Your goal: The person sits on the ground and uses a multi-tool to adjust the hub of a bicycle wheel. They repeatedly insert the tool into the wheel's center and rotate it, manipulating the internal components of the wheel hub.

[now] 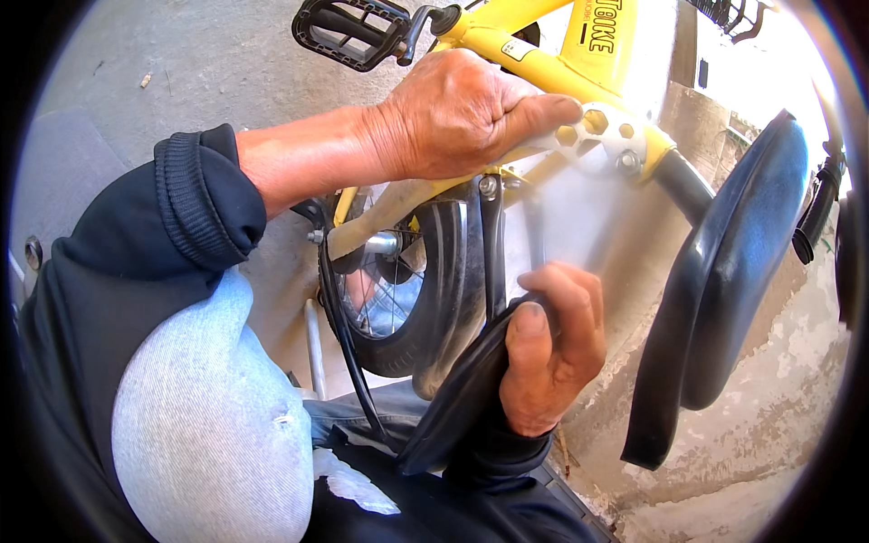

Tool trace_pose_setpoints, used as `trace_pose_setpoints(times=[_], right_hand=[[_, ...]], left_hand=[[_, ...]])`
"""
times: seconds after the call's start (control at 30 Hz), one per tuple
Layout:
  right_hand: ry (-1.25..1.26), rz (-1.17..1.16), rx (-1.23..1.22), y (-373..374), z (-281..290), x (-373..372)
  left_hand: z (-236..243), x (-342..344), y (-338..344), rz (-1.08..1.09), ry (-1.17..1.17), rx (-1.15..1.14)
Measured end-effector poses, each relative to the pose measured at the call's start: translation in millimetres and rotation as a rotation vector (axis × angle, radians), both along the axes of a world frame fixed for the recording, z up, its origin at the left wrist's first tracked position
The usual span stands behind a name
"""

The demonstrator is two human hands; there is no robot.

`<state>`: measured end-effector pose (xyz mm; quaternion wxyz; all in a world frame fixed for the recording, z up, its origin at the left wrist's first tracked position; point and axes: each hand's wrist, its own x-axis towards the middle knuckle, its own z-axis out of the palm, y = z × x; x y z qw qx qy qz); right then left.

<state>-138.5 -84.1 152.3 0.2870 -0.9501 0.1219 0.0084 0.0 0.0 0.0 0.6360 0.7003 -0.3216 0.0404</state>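
One hex-holed plate (612, 138) jutting right from left hand (462, 118), long axis roughly across; left hand nearer. Left closed on near end, thumb along it, underside hidden. Right hand (559, 362) below, pinching black curved piece (462, 394). Plate above, slightly right of right hand, at bolt (627, 162).

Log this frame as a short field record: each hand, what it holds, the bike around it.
Left hand: gripping wrench, thumb along it
Wrench: flat, pale metal, several hex holes, reaching toward a bolt
Right hand: gripping black piece, thumb on near side
Black piece: long, curved; exact kind unclear
Frame: yellow
Saddle: black, right of both hands
Seat post: dark, between frame and saddle
Wheel: black tyre, spoked
Pedal: black, at top edge
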Motion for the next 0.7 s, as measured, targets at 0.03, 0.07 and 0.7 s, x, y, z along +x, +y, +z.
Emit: trace_pose_setpoints(times=[0.03, 0.07, 0.7], right_hand=[[-0.008, -0.01, 0.01, 1, 0, 0], [-0.017, -0.02, 0.02, 1, 0, 1], [-0.041, 0.003, -0.006, -5, -13, -14]], left_hand=[[1, 1, 1, -0.002, 0.022, -0.007], [2, 2, 2, -0.004, 0.044, -0.016], [-7, 51, -8, -0.05, -0.475, 0.02]])
